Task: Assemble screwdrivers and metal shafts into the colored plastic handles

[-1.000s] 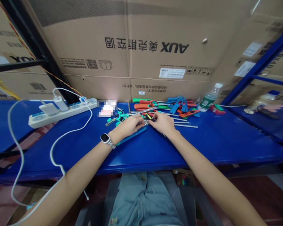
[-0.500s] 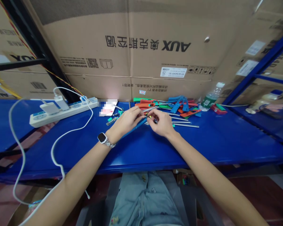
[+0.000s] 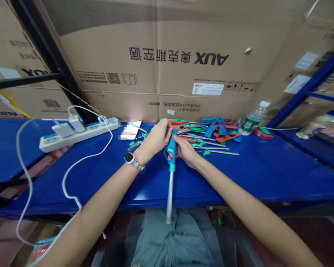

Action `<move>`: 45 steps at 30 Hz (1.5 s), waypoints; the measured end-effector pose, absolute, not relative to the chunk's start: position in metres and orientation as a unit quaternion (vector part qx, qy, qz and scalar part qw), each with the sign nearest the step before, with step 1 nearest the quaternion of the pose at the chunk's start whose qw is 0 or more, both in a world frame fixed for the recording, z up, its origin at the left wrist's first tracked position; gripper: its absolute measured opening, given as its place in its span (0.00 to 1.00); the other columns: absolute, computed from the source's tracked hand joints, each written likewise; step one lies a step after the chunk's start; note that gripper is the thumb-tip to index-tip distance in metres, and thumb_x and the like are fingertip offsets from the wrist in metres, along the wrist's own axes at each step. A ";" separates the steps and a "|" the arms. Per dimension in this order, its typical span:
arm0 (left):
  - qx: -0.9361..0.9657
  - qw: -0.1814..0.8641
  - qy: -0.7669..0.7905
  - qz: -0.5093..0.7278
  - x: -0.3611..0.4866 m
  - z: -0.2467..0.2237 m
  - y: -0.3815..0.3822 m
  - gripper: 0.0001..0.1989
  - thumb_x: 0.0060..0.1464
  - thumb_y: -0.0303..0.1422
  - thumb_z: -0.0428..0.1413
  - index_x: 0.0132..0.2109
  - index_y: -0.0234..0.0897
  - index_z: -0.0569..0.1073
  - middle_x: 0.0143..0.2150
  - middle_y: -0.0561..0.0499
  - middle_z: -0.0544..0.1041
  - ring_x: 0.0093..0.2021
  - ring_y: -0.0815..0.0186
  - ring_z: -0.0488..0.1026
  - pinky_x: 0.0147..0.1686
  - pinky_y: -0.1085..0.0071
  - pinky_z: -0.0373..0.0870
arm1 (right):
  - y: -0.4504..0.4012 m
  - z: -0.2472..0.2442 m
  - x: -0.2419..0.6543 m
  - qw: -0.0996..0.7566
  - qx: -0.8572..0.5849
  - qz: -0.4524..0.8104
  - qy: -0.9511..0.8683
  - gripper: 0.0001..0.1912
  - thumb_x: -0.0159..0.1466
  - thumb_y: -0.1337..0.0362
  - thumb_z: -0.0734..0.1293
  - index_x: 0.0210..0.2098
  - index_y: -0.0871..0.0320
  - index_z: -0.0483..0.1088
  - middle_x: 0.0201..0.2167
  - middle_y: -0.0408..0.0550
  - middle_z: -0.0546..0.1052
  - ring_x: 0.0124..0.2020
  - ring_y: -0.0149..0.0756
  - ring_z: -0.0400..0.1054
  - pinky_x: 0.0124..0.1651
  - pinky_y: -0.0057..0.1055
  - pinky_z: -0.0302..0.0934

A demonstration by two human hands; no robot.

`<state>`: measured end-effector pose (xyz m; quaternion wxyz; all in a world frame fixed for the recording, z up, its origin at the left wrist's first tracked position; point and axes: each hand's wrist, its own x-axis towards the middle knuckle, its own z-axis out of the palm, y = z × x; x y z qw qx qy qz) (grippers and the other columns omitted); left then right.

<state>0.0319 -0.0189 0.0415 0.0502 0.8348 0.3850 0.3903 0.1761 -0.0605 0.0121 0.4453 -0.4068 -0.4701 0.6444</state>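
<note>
A blue stick lighter (image 3: 172,148) with a teal trigger and collar points its long metal barrel toward my lap. My right hand (image 3: 186,151) is closed round the side of its handle. At the handle's far end, the fingers of my left hand (image 3: 158,136) are pinched together against it; their tips are partly hidden. Just beyond my hands lies a pile of stick lighters (image 3: 193,140) with red, orange and green handles and metal barrels. Blue handle shells (image 3: 215,126) rest on top of that pile.
A white power strip (image 3: 80,134) with chargers and loose cables lies at the left, near a phone (image 3: 130,129). A water bottle (image 3: 254,118) and a red box (image 3: 263,132) stand at the right. Behind the blue table (image 3: 239,174) rises a large cardboard box (image 3: 178,33).
The stick lighter has swung round, so its barrel now points toward my lap. Both hands still hold its handle, and the view has shifted slightly.
</note>
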 end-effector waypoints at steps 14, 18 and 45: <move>0.902 0.047 0.404 0.148 0.006 0.029 -0.020 0.12 0.68 0.31 0.40 0.39 0.37 0.66 0.35 0.45 0.73 0.34 0.58 0.72 0.40 0.60 0.69 | -0.053 0.023 0.196 0.250 -0.370 0.753 -0.483 0.22 0.71 0.56 0.61 0.22 0.54 0.54 0.07 0.35 0.57 0.07 0.24 0.46 0.11 0.21 0.47; 0.894 0.103 0.394 0.187 0.004 0.031 -0.025 0.13 0.70 0.37 0.40 0.38 0.39 0.64 0.31 0.49 0.71 0.31 0.61 0.70 0.37 0.62 0.66 | -0.050 0.025 0.206 0.223 -0.309 0.806 -0.453 0.24 0.72 0.60 0.56 0.19 0.54 0.51 0.06 0.36 0.54 0.07 0.24 0.46 0.12 0.21 0.48; 0.835 0.148 0.419 0.325 -0.010 0.031 -0.044 0.13 0.71 0.37 0.39 0.38 0.40 0.62 0.27 0.53 0.68 0.27 0.66 0.67 0.30 0.66 0.62 | -0.065 0.013 0.187 0.538 -0.432 0.501 -0.522 0.12 0.57 0.54 0.69 0.32 0.56 0.67 0.17 0.40 0.72 0.14 0.29 0.65 0.15 0.24 0.54</move>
